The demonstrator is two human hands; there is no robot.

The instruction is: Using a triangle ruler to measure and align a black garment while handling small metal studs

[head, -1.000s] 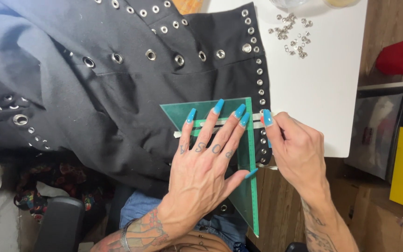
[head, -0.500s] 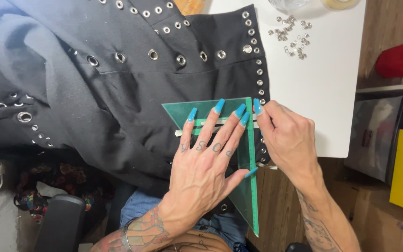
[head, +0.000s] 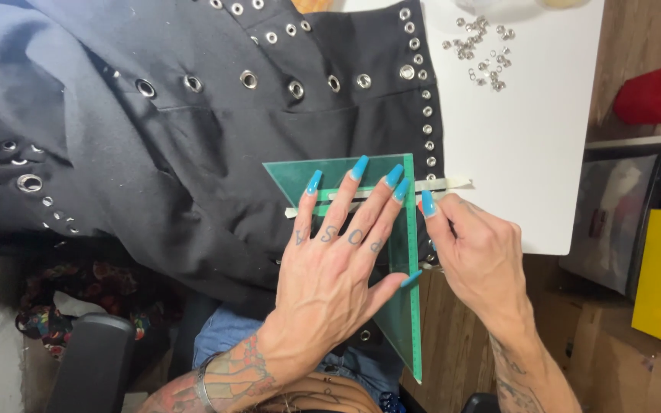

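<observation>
The left hand (head: 330, 268) lies flat, fingers spread, pressing a translucent green plastic triangular set square (head: 403, 260) onto a black fabric garment studded with silver metal eyelets (head: 216, 130). The right hand (head: 480, 256) is curled, its grip pinched on something small at the square's long right edge, too hidden to name. This looks like a measuring or marking step along the garment's eyelet-lined right border, where thin pale strips of tape (head: 441, 184) cross under the square. The next move seems to need steady downward pressure so the square cannot slip. The garment's edge lies close to the white flat surface (head: 529, 153), which offers open room beside it; loose silver eyelets (head: 480, 53) sit well apart near the top.
</observation>
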